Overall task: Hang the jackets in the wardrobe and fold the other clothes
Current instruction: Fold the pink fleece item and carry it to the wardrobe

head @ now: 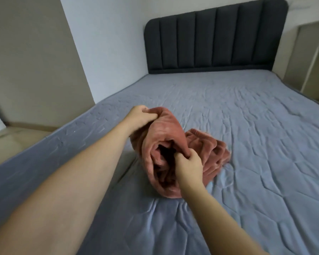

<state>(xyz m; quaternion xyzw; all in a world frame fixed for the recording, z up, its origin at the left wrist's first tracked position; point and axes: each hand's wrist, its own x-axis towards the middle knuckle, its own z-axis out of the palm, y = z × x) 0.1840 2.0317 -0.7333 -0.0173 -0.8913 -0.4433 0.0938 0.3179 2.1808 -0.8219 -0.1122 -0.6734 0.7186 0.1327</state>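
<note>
While both hands keep hold of one garment, the notes run as follows.

Garment: rust-pink plush garment (pixel 166 142), bunched, partly lifted off the bed (pixel 265 126); its kind (jacket or other) cannot be told from this bundle.
Location: near the bed's left edge, towards the foot; lower end touching the grey quilted cover, upper end raised.
Left hand: left hand (pixel 139 115) clenched on the top edge of the cloth, at about 11 o'clock from the bundle's middle.
Right hand: right hand (pixel 189 163) pinching a fold at the rim of the dark opening, at about 5 o'clock from the middle.
Long axis: runs 11 to 5 between the two grips, tilted, far end higher.
Slack part: a loose heap of the same cloth trails on the cover at 3 o'clock from the right hand, just beside it.
Nearer hand: right hand sits closer to the trailing heap; left hand is well apart from it.
Judgement: spreading flat likely turns on drawing the grips apart along that axis, so the heap follows from 3 o'clock.
Surroundings: dark padded headboard (pixel 215 39) at 12 o'clock, well apart.
</note>
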